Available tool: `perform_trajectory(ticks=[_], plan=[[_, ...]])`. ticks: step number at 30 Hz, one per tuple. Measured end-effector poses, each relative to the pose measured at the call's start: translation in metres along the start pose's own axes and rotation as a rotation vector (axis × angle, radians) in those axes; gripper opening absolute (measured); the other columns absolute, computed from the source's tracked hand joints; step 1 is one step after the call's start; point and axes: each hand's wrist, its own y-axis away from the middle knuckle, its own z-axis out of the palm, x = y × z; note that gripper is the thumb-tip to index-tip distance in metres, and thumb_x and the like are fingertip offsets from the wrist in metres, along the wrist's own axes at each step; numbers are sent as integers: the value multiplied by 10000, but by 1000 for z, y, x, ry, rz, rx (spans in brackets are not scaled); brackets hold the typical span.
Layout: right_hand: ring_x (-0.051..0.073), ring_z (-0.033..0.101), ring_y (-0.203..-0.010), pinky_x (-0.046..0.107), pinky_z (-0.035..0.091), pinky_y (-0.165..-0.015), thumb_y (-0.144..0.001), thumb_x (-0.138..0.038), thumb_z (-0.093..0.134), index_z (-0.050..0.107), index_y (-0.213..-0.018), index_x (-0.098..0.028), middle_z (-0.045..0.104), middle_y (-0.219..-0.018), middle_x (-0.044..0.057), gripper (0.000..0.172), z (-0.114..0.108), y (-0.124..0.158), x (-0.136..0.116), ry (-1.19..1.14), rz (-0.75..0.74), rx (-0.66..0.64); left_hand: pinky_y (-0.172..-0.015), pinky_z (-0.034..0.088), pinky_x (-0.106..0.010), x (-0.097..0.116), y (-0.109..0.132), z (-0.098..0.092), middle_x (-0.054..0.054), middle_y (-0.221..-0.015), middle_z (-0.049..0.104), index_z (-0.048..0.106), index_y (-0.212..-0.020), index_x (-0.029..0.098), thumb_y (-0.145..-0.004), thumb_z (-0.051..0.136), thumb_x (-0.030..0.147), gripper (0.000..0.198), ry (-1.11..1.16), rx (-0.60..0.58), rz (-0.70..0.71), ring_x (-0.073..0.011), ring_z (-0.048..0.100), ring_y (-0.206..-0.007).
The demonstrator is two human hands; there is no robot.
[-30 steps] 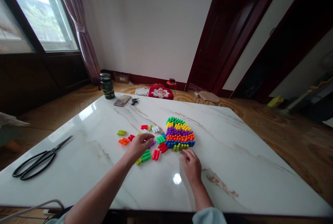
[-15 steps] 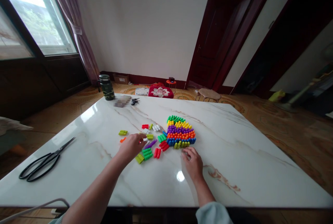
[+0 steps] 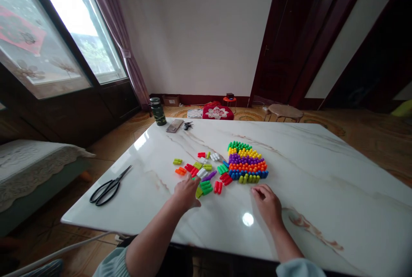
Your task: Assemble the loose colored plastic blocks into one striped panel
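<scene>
Loose peg-shaped plastic pieces, many joined in small blocks, lie scattered on the table. My left hand (image 3: 186, 194) is over their near side, fingers spread and thumb apart, close to a green block (image 3: 206, 187) and a lime piece (image 3: 199, 193). To the right stands an assembled block of pegs (image 3: 247, 159) in bands of green, yellow, purple, orange and blue. A short lime row (image 3: 249, 179) runs along its near edge. My right hand (image 3: 268, 203) rests on the table just in front of that row, fingers curled together; whatever they hold, if anything, is hidden.
Black-handled scissors (image 3: 111, 186) lie at the left of the marble-patterned table (image 3: 322, 191). A camouflage flask (image 3: 157, 112), a phone (image 3: 174, 126) and keys (image 3: 187, 126) are at the far left edge. Beyond the table stands a round stool (image 3: 285, 111).
The view has swung left, so the table sits further right. My left hand has drawn back towards me and spread its fingers, uncovering red and white pieces. My right hand stays by the lime row.
</scene>
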Motion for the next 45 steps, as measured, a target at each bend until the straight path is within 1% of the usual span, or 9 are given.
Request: perform_trajectory(ticks=[5,13,20,25,28,31,37,41,45], plan=[[183,625,-766,284,473,-720,-826,-420,482,669,-758,-194,677,-863,54,301,-2,0,-3,8,8,-5,-849,485,-339,22,-13,18,-104,-1265,509,550,-1236,273,-690,715,274,570,17,133,38,-258,551,-1115],[187,615,-771,294,468,-720,-832,-388,471,670,-761,-192,674,-857,61,288,-3,0,-9,-1,25,-11,-727,471,-365,26,-32,28,-135,-1090,589,623,-1115,229,-752,520,149,386,7,164,83,-297,581,-1000],[183,610,-772,289,462,-720,-842,-373,465,662,-756,-191,667,-855,63,281,-3,0,-10,-2,14,-14,-718,456,-375,23,-39,27,-138,-1021,629,662,-1038,218,-836,466,257,284,33,188,79,-294,611,-914],[192,617,-786,294,467,-728,-833,-388,473,675,-763,-192,674,-859,67,291,-2,1,-7,-3,9,-2,-721,446,-318,11,-50,22,-101,-974,654,633,-1124,224,-895,432,266,308,127,217,-18,-239,626,-895],[199,620,-786,299,470,-730,-831,-404,475,677,-761,-195,678,-860,72,298,-2,1,-6,-3,10,1,-779,439,-303,3,-57,18,-91,-1105,618,577,-1215,233,-886,456,234,351,158,349,-50,-219,591,-986],[199,624,-783,299,470,-737,-831,-397,475,674,-761,-197,679,-860,71,290,-1,0,-5,2,-1,2,-894,402,-334,-4,-66,14,-83,-1168,589,594,-1194,246,-881,487,316,339,150,462,-31,-236,524,-1089],[201,627,-765,299,473,-718,-841,-392,464,669,-754,-204,677,-853,71,291,0,0,-3,19,-19,9,-940,377,-386,-4,-84,20,-99,-1183,566,589,-1220,259,-774,561,567,543,176,397,-54,-281,512,-1091],[197,628,-767,298,473,-723,-850,-379,461,657,-755,-203,669,-841,60,280,1,0,-2,24,-28,11,-960,362,-408,8,-92,25,-111,-1289,511,583,-1239,267,-753,572,582,579,155,413,-47,-303,471,-1164],[181,627,-751,282,470,-710,-855,-345,459,654,-746,-204,666,-828,47,264,0,1,-6,37,-22,19,-949,366,-418,16,-97,23,-104,-1293,516,625,-1193,290,-775,567,528,484,147,380,-35,-312,470,-1171]])
